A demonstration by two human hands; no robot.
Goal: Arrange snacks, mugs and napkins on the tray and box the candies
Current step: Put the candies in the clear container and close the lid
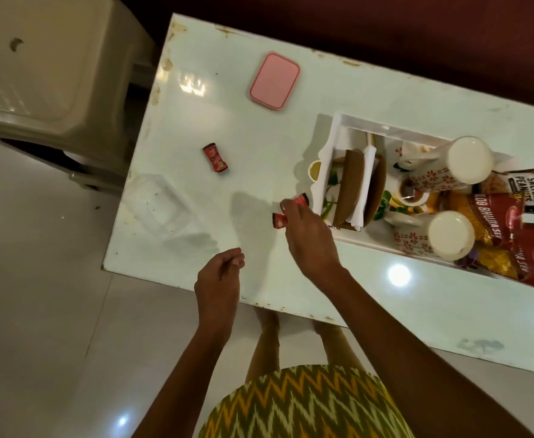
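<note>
My right hand (310, 238) pinches red-wrapped candies (300, 201) just left of the white tray (335, 134); another red wrapper (279, 220) shows under its fingers. One more red candy (215, 157) lies alone on the table. A clear plastic box (161, 205) stands empty near the table's left edge, and its pink lid (274, 80) lies farther back. The tray holds brown napkins (360, 188), two floral mugs (449, 167) (433, 238) and snack packets (518, 222). My left hand (218, 282) hovers over the table's front edge, fingers loosely curled, holding nothing.
The white table (370, 292) has chipped edges and glossy light reflections. A beige plastic chair (51, 67) stands to the left of the table. Pale floor tiles lie in front and to the left.
</note>
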